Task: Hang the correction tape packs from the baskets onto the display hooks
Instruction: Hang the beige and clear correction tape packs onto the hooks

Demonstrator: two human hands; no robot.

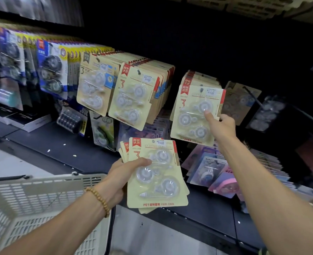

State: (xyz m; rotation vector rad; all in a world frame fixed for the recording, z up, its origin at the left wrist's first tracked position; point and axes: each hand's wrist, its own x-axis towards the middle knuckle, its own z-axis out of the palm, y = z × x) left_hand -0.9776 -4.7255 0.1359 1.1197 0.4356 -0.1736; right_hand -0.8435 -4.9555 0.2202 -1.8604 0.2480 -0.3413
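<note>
Packs [156,173] gripped in the left hand [122,176] lie below-left of the right hand [221,126], which pinches the hanging pack [196,115] on its hook [201,88].

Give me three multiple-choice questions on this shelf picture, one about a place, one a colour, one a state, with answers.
1. Where is the basket? A lower left; B top shelf; C right of the hooks.
2. What colour is the banner on the held packs? A blue; B red; C green.
3. What is the right hand doing? A hanging idle; B gripping the basket; C thumb on a hanging pack.

A: it sits below the left hand.
B: red at the top corner.
C: its thumb presses the blister.
</note>
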